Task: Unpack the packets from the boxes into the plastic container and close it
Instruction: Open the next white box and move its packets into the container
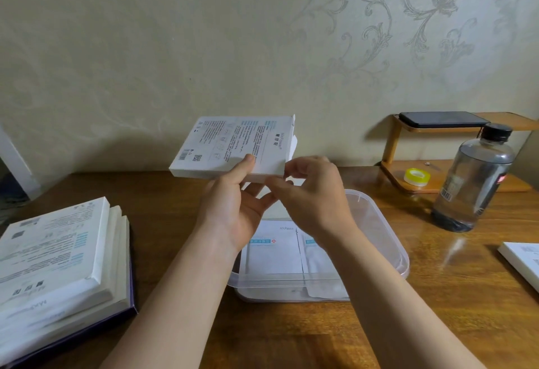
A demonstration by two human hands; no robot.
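Box [233, 147] held over container [379, 223], flap end being opened.
Gripped by left hand [233, 217] for steadiness; right hand [315, 190] pinched at its flap so packets [274, 252] get dropped in.

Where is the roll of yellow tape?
In the head view, the yellow tape roll lies far right on the bottom level of the wooden shelf, just left of the clear bottle and below the black phone.

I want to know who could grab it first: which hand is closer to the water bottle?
The right hand. It is at the held box's open end, left of the water bottle; the left hand is farther left, under the box.
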